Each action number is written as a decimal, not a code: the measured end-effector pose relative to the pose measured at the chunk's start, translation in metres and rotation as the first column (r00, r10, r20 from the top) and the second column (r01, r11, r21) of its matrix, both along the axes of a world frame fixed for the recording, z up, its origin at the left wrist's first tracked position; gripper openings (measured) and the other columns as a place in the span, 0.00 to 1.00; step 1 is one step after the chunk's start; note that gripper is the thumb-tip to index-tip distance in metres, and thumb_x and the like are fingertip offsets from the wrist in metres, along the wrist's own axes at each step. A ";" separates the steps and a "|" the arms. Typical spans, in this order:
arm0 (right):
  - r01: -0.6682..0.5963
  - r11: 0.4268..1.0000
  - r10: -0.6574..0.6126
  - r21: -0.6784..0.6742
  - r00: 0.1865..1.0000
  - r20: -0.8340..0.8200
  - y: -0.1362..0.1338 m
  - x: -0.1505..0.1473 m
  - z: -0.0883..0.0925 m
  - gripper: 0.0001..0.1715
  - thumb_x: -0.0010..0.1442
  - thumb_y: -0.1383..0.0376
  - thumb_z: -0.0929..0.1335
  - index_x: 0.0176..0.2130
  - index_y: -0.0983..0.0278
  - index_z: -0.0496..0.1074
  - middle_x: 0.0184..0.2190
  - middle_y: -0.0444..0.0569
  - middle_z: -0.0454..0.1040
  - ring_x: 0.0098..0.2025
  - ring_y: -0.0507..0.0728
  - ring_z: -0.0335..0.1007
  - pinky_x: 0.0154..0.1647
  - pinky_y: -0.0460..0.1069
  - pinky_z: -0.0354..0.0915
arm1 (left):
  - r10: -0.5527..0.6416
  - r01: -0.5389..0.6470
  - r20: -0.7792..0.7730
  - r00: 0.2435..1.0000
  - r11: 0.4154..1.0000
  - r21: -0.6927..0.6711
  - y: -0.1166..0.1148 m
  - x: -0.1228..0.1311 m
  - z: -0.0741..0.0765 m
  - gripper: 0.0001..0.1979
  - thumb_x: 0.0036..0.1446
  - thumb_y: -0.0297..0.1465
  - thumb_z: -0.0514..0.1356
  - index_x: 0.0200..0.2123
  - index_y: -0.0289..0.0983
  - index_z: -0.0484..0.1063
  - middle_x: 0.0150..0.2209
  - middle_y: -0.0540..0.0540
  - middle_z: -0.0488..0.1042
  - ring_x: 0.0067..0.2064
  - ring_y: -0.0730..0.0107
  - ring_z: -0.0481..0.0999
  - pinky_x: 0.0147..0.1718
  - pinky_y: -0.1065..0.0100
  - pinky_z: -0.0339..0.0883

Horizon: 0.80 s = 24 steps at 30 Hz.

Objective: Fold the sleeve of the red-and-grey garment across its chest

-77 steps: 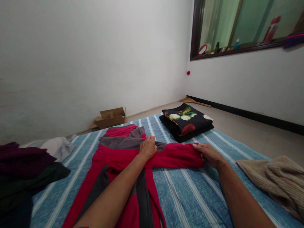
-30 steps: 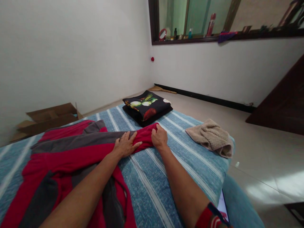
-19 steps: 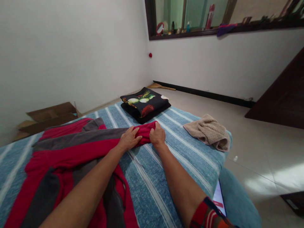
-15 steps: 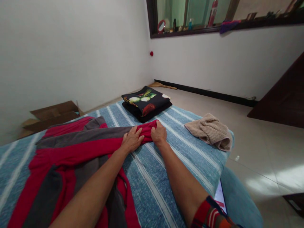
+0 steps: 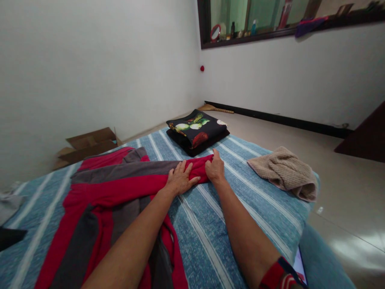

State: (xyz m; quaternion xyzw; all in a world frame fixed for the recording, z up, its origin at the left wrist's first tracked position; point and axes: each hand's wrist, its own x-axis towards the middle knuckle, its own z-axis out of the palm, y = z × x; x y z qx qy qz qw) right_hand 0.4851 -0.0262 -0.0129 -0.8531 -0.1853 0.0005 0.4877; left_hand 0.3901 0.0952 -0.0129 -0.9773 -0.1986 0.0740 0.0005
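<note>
A red and grey fleece jacket (image 5: 120, 188) lies spread on a blue, white-striped bed cover (image 5: 204, 230). One of its sleeves stretches across to the right. My left hand (image 5: 181, 179) rests flat on that sleeve near its end, fingers apart. At the cuff, my right hand (image 5: 215, 168) has its fingers curled round the sleeve's edge, with one finger sticking up. Just beyond the cuff sits a folded black cloth (image 5: 200, 130) with a fruit print. My left forearm hides part of the jacket's body.
A crumpled beige towel (image 5: 284, 172) lies at the bed's right edge. Past the far left edge stands an open cardboard box (image 5: 90, 144). A grey cloth (image 5: 9, 206) and a dark object (image 5: 12, 238) are at the left. Part of a phone screen (image 5: 299, 265) shows at the lower right.
The view has turned slightly left, so things appear further right. My left hand's fingers are a little changed in spread; my right hand stays at the cuff, one finger now raised.
</note>
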 end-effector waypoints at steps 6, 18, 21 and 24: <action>-0.042 0.998 0.043 -0.055 0.999 0.024 -0.002 0.002 -0.004 0.37 0.49 0.74 0.59 0.60 0.69 0.58 0.46 0.56 0.73 0.49 0.60 0.68 0.50 0.49 0.60 | -0.003 0.004 0.010 1.000 0.999 -0.045 -0.002 -0.007 0.001 0.41 0.55 0.58 0.39 0.65 0.41 0.44 0.67 0.39 0.35 0.66 0.53 0.37 0.59 0.47 0.39; -0.001 0.978 0.025 -0.206 0.993 0.114 -0.005 -0.010 0.000 0.33 0.54 0.73 0.59 0.59 0.71 0.59 0.50 0.58 0.71 0.48 0.60 0.69 0.50 0.50 0.60 | 0.003 -0.001 0.012 1.000 0.991 -0.134 -0.005 -0.015 0.003 0.44 0.52 0.60 0.39 0.65 0.41 0.42 0.67 0.38 0.34 0.67 0.53 0.35 0.60 0.45 0.35; -0.004 0.977 0.030 -0.214 0.992 0.119 -0.006 -0.009 -0.002 0.32 0.54 0.72 0.59 0.59 0.70 0.59 0.50 0.57 0.71 0.49 0.60 0.69 0.50 0.50 0.60 | 0.007 -0.005 0.015 1.000 0.989 -0.147 -0.006 -0.017 0.003 0.44 0.52 0.60 0.40 0.65 0.41 0.43 0.67 0.38 0.34 0.67 0.53 0.34 0.60 0.45 0.35; -0.011 0.976 0.039 -0.217 0.991 0.124 -0.007 -0.009 -0.004 0.32 0.54 0.72 0.59 0.59 0.70 0.59 0.50 0.57 0.70 0.49 0.60 0.68 0.49 0.49 0.60 | 0.001 0.001 0.012 1.000 0.986 -0.165 -0.006 -0.018 0.003 0.43 0.52 0.60 0.42 0.65 0.42 0.43 0.67 0.39 0.33 0.67 0.53 0.33 0.60 0.45 0.34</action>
